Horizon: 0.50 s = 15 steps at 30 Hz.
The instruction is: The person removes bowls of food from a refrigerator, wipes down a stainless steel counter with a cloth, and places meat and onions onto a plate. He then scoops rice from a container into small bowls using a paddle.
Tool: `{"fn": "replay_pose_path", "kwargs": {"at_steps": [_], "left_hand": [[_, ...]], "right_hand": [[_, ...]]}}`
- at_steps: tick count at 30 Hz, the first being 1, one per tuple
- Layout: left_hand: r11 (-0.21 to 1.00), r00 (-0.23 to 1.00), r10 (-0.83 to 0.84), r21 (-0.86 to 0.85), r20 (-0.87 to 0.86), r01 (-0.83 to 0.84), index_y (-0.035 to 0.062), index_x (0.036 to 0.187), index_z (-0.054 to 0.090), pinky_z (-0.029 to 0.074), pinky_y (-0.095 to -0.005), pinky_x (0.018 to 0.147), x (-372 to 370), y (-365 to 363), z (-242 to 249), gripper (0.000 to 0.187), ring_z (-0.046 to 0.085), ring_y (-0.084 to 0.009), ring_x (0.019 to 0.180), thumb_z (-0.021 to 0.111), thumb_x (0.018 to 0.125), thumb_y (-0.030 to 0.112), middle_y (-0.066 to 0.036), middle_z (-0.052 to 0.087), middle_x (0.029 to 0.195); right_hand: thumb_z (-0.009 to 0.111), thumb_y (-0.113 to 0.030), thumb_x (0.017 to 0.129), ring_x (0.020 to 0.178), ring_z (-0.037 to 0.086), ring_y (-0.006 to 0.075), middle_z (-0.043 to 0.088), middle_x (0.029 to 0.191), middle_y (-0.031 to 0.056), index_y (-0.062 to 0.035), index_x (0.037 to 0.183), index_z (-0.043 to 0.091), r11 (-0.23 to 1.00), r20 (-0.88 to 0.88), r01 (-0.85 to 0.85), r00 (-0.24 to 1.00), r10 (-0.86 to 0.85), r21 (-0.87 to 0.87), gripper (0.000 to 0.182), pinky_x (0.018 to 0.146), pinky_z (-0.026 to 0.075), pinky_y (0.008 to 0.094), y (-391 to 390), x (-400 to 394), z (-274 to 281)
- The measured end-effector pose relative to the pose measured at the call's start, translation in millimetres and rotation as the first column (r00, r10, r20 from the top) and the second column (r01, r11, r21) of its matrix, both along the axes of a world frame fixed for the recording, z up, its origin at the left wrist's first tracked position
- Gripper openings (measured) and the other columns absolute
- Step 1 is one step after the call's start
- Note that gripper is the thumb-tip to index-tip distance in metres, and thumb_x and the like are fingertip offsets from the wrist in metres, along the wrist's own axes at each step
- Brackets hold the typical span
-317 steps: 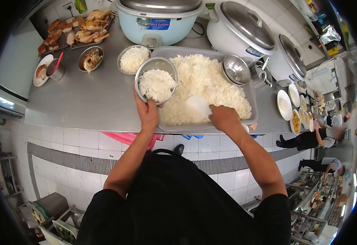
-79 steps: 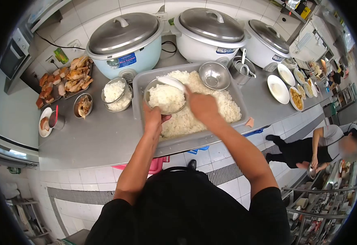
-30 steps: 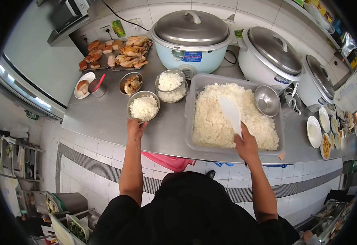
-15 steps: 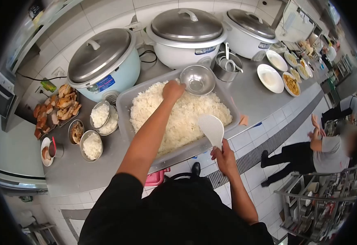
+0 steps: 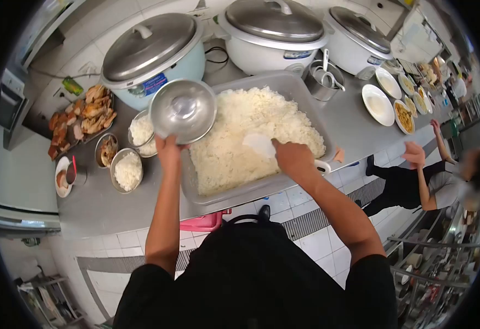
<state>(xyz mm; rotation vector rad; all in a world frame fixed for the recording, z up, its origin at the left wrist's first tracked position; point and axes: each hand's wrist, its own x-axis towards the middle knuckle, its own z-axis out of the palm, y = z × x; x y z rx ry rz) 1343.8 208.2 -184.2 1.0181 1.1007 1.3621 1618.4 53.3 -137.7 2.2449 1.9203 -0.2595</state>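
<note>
Your left hand point(image 5: 167, 147) grips empty steel bowl point(image 5: 183, 110); right hand point(image 5: 293, 159) clamps white paddle point(image 5: 259, 145) in rice tray point(image 5: 207, 194).

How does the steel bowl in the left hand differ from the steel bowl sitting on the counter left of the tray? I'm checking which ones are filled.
The held steel bowl is empty, its shiny inside showing; the counter steel bowl is filled with white rice. The held bowl is lifted and tilted by the left hand at the rice tray corner; the counter bowl sits flat, untouched. Both are round, plain metal.
</note>
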Motion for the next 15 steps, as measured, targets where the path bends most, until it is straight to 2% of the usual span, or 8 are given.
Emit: {"fn": "replay_pose_path", "kwargs": {"at_steps": [1,3,4,6,7,9,12,15], "left_hand": [[1.000,1.000,0.022,-0.012,0.006,-0.022,0.0034,0.129,0.044,0.055,-0.0291,0.057,-15,-14,-8,0.040,0.065,-0.0213,0.083,0.046,0.089,0.004,-0.014,0.059,0.113],[0.997,0.986,0.078,0.015,0.145,-0.081,0.0045,0.130,0.043,0.056,-0.0296,0.059,-39,-39,-24,0.041,0.063,-0.0207,0.088,0.045,0.089,0.005,-0.012,0.057,0.118],[0.989,0.984,0.141,0.033,0.111,-0.146,0.0077,0.136,0.037,0.056,-0.0315,0.063,-43,-49,-47,0.045,0.062,-0.0201,0.094,0.043,0.091,0.004,-0.010,0.054,0.124],[0.981,0.971,0.182,0.037,0.153,-0.190,0.0077,0.135,0.037,0.056,-0.0318,0.063,-36,-57,-40,0.044,0.062,-0.0200,0.095,0.042,0.092,0.003,-0.009,0.053,0.125],[0.977,0.962,0.190,0.055,0.194,-0.204,0.0076,0.135,0.036,0.056,-0.0321,0.063,-35,-56,-37,0.044,0.061,-0.0200,0.095,0.042,0.092,0.002,-0.009,0.052,0.125],[0.978,0.965,0.191,0.045,0.181,-0.203,0.0075,0.134,0.036,0.056,-0.0310,0.062,-35,-56,-37,0.042,0.061,-0.0191,0.093,0.041,0.092,0.002,-0.009,0.051,0.124],[0.974,0.964,0.181,0.099,0.194,-0.203,0.0057,0.129,0.037,0.053,-0.0279,0.061,-33,-55,-32,0.038,0.059,-0.0154,0.086,0.038,0.091,0.001,-0.010,0.055,0.115],[0.981,0.975,0.143,0.108,0.170,-0.162,0.0051,0.130,0.037,0.053,-0.0270,0.060,-33,-58,-30,0.039,0.059,-0.0145,0.085,0.038,0.091,0.000,-0.010,0.055,0.114]], "right_hand": [[0.054,-0.021,0.089,0.081,0.069,0.0282,0.069,0.088,0.0124,-0.0125,0.126,0.055,1.000,0.006,-0.022,1.000,0.022,-0.012,0.038,0.068,0.054,0.0420,4,-12,-3],[0.055,-0.011,0.084,0.081,0.071,0.0280,0.071,0.089,0.0122,-0.0076,0.108,0.065,0.990,0.035,-0.121,0.992,0.124,-0.074,0.025,0.067,0.056,0.0385,13,-33,-16],[0.055,-0.011,0.084,0.081,0.071,0.0280,0.071,0.089,0.0122,-0.0076,0.108,0.065,0.979,0.045,-0.182,0.981,0.187,-0.095,0.025,0.067,0.056,0.0385,27,-47,-20],[0.057,-0.011,0.083,0.083,0.070,0.0293,0.071,0.092,0.0147,-0.0055,0.095,0.070,0.967,-0.002,-0.213,0.977,0.215,-0.140,0.018,0.069,0.056,0.0396,45,-53,-23],[0.057,-0.011,0.083,0.083,0.070,0.0293,0.071,0.092,0.0147,-0.0055,0.095,0.070,0.961,0.006,-0.231,0.972,0.234,-0.151,0.018,0.069,0.056,0.0396,48,-56,-23],[0.052,-0.013,0.084,0.092,0.067,0.0312,0.069,0.095,0.0157,-0.0053,0.098,0.066,0.940,-0.015,-0.214,0.976,0.218,-0.265,0.021,0.079,0.053,0.0439,55,-65,-16],[0.052,-0.013,0.083,0.094,0.066,0.0320,0.068,0.096,0.0164,-0.0046,0.098,0.065,0.922,0.002,-0.257,0.963,0.269,-0.289,0.022,0.080,0.052,0.0441,55,-76,-14],[0.059,-0.010,0.079,0.086,0.070,0.0311,0.070,0.092,0.0171,-0.0034,0.090,0.070,0.934,-0.002,-0.271,0.961,0.278,-0.233,0.017,0.071,0.056,0.0412,52,-88,-12]]}}
